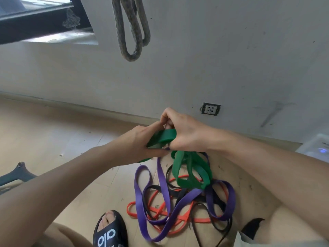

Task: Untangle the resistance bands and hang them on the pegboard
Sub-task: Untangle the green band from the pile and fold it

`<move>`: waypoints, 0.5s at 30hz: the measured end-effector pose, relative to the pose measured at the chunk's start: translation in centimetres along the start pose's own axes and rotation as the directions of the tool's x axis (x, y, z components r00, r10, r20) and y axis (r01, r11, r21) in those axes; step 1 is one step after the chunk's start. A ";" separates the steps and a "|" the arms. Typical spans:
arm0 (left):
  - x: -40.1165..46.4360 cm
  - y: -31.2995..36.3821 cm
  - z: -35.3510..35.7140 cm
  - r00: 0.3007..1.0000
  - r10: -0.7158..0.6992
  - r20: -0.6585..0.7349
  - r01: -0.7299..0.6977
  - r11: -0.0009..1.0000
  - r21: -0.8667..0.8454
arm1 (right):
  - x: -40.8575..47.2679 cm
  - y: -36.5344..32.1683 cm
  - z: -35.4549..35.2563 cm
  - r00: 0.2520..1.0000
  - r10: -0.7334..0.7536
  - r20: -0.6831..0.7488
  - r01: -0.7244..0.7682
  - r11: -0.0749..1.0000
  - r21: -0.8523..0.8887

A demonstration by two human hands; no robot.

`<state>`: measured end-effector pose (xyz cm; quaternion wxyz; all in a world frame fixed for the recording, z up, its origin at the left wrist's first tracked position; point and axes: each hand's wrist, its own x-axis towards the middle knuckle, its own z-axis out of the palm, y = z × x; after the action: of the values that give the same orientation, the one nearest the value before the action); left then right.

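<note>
Floor-side black slide point(110, 230) reads "alo".

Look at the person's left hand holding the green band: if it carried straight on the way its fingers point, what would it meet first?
The left hand points up and right, gripping the green band. Almost at once it would meet the right hand, which grips the same band. Depth is unclear, but their fingers look nearly touching.

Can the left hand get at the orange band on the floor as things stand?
Probably not right away: the left hand is busy gripping the green band with the right hand, and the orange band lies woven under purple and black bands.
</note>
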<state>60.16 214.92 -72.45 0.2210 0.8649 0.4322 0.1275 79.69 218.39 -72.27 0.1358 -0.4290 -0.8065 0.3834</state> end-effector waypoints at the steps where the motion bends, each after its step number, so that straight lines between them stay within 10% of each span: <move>1: -0.1 -0.1 -0.2 1.000 0.007 0.006 -0.007 1.000 -0.016 | 0.0 0.1 0.0 1.000 -0.006 -0.001 0.006 1.000 0.011; 15: -1.4 -5.7 -4.6 0.978 -0.206 0.034 0.203 0.975 0.085 | 0.6 3.4 -1.3 0.989 0.143 0.046 -0.138 0.986 -0.094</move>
<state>53.45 218.04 -71.31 0.2067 0.8266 0.5190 0.0679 82.03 220.72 -73.95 0.0675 -0.4804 -0.7941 0.3663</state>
